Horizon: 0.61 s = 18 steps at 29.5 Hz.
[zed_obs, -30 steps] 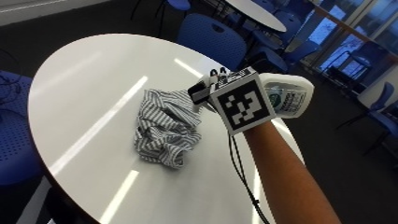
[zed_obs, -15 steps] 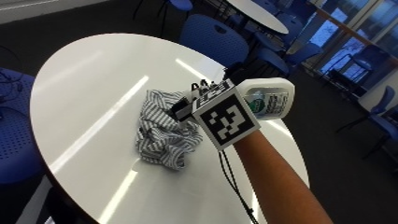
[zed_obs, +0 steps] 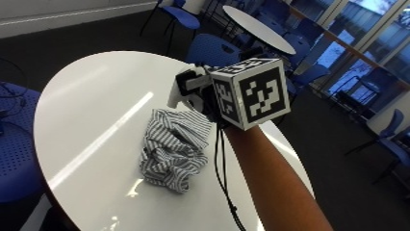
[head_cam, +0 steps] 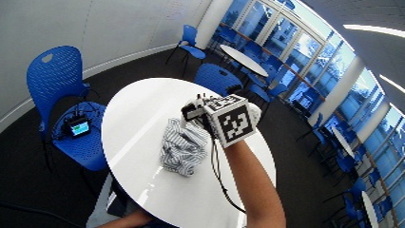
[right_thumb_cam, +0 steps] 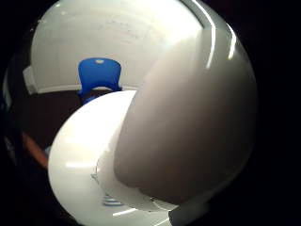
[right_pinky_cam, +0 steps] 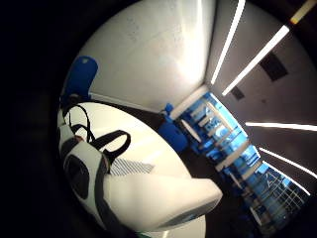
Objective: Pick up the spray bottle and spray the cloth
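- The right hand is raised above the round white desk, just beside and above the cloth. Most of it is hidden behind the glove's gear in both outside views.
- The spray bottle fills both palm views as a large pale body lying against the palm, and its white head pokes out past the hand toward the cloth. I judge the hand to be wrapped round the bottle and carrying it off the desk, though the fingers themselves are not clearly visible.
- The striped cloth lies crumpled in a heap on the desk, below and slightly to the side of the bottle's head, apart from it.
- Step in hand, as I read it: aiming and spraying.
- To do it well: point the nozzle down at the middle of the heap, not at the bare desk beside it.
- Keep the bottle near upright so it draws liquid, and hold it near the cloth without touching.
- Risk: whether a finger sits on the trigger cannot be seen, so a regrip may be needed before squeezing.
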### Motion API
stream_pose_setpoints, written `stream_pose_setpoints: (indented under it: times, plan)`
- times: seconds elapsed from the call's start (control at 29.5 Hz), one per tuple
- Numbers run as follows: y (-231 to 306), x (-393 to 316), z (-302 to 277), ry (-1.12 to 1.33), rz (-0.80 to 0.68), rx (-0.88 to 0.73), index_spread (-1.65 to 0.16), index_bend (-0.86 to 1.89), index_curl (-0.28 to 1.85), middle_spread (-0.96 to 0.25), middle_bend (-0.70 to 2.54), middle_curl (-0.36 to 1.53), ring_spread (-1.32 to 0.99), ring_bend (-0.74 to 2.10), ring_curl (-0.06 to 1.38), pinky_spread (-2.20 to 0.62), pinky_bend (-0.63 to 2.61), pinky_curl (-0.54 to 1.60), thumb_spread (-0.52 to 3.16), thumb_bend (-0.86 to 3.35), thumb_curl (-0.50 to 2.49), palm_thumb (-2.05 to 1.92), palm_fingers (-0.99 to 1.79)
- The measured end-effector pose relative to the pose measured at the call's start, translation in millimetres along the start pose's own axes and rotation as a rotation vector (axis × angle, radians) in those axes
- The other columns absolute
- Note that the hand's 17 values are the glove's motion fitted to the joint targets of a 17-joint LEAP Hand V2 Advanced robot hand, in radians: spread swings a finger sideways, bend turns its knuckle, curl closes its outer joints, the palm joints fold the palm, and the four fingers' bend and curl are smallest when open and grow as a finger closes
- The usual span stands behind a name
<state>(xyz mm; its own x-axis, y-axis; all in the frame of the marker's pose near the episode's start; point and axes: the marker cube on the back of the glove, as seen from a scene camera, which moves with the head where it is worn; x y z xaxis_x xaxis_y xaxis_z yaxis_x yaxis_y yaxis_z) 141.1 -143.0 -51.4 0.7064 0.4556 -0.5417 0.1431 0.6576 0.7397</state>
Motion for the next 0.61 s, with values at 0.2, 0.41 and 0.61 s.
stream_pose_setpoints:
  times: [0.2, 0.41, 0.61]
  plan:
    - [-1.7, -2.2, -5.9, -0.259, 0.314, 0.044, -0.28, 0.37, 0.63, -0.2, 0.72, 0.56, -0.23, 0.78, 0.48, -0.31, 0.42, 0.39, 0.46, -0.03, 0.86, 0.93, 1.4]
    - [-6.7, -10.8, -8.3, -0.472, 0.475, 0.082, -0.28, 0.36, 0.63, -0.2, 0.72, 0.56, -0.23, 0.78, 0.48, -0.31, 0.42, 0.39, 0.46, -0.03, 0.86, 0.93, 1.4]
    - [-19.8, -14.9, -3.9, -0.705, 0.644, 0.15, -0.28, 0.36, 0.64, -0.2, 0.72, 0.56, -0.23, 0.78, 0.48, -0.31, 0.42, 0.39, 0.46, -0.03, 0.86, 0.93, 1.4]
